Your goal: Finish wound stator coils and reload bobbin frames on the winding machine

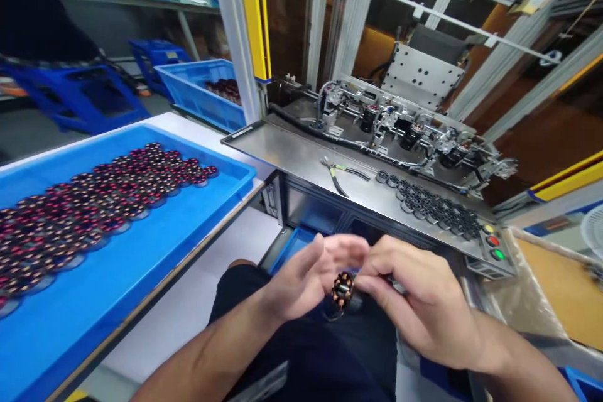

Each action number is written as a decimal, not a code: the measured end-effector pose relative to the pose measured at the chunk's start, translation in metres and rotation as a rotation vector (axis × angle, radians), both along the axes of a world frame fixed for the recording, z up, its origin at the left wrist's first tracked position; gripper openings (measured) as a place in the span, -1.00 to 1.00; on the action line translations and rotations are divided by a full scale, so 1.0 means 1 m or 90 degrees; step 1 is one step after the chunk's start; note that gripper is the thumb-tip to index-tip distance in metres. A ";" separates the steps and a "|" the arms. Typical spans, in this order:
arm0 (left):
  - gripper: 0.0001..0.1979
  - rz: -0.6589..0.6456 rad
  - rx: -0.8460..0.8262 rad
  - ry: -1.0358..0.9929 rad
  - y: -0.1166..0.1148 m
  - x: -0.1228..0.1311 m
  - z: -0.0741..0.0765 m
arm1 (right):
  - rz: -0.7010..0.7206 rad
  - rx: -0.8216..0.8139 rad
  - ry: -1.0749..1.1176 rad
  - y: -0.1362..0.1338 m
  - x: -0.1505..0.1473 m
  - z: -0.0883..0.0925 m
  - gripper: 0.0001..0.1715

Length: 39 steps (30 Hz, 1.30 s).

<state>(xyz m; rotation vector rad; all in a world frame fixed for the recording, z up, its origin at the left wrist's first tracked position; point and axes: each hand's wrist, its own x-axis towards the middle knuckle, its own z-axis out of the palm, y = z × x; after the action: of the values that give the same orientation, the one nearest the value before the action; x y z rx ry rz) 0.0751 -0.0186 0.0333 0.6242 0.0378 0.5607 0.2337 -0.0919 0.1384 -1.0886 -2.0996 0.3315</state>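
Both my hands meet over my lap around a small round motor stator (pixel 342 289) wound with copper coils. My left hand (pixel 308 276) cups it from the left, fingers blurred by motion. My right hand (pixel 414 295) pinches it from the right with curled fingers. To my left, a wide blue tray (pixel 155 245) holds several rows of similar copper-wound stators (pixel 89 201). On the steel machine shelf (pixel 292 154) ahead lie several dark stators (pixel 433 204) in rows.
Cutting pliers (pixel 336 176) lie on the steel shelf. Behind them runs a machine fixture (pixel 400 125) with cables. Red and green buttons (pixel 494 247) sit at the shelf's right end. A blue bin (pixel 198 91) with parts stands at the back left. Another person's dark sleeve shows top left.
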 end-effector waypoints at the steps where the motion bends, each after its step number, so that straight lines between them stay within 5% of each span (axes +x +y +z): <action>1: -0.38 -0.110 0.012 0.007 0.000 0.003 -0.002 | 0.005 0.000 0.005 0.001 0.001 0.000 -0.88; 2: -0.31 -0.191 0.025 0.005 -0.001 0.005 -0.004 | 0.002 0.000 0.008 0.001 0.003 -0.001 -0.88; 4: -0.36 -0.213 0.048 -0.006 -0.004 0.006 -0.003 | -0.014 -0.001 0.012 0.000 0.006 -0.003 -0.87; 7: -0.71 -0.008 0.070 0.012 -0.011 -0.001 0.005 | -0.059 0.002 0.026 -0.003 0.009 -0.005 -0.85; 11: -0.71 0.186 0.096 -0.042 -0.013 -0.009 0.016 | -0.093 0.002 0.086 -0.002 0.009 -0.007 -0.84; 13: -0.68 0.210 0.066 -0.077 -0.010 -0.006 0.016 | -0.052 0.006 0.128 0.001 0.008 -0.008 -0.83; 15: -0.57 0.109 0.038 -0.061 -0.008 0.000 0.012 | -0.002 0.003 0.158 0.004 0.008 -0.009 -0.84; 18: -0.24 -0.214 0.042 -0.002 -0.007 0.006 0.006 | 0.035 0.004 0.163 0.005 0.011 -0.009 -0.87; 20: -0.23 -0.287 0.048 -0.001 -0.008 0.006 0.004 | 0.027 0.024 0.148 0.004 0.014 -0.009 -0.86; 25: -0.66 0.006 0.109 0.029 -0.018 0.002 0.013 | -0.053 0.052 0.107 -0.001 0.019 -0.009 -0.82; 31: -0.62 0.310 0.258 0.067 -0.025 0.003 0.014 | -0.092 0.061 0.146 -0.001 0.019 -0.016 -0.83; 35: -0.53 0.315 0.295 0.113 -0.024 0.004 0.006 | -0.063 0.076 0.178 0.001 0.019 -0.020 -0.85; 39: -0.65 0.275 0.278 0.143 -0.024 0.006 0.005 | -0.058 0.081 0.215 0.002 0.019 -0.022 -0.85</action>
<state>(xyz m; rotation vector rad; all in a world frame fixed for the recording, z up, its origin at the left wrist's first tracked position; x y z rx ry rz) 0.0809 -0.0423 0.0379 1.1163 0.2712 0.9252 0.2531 -0.0895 0.1168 -0.9742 -1.7438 0.3088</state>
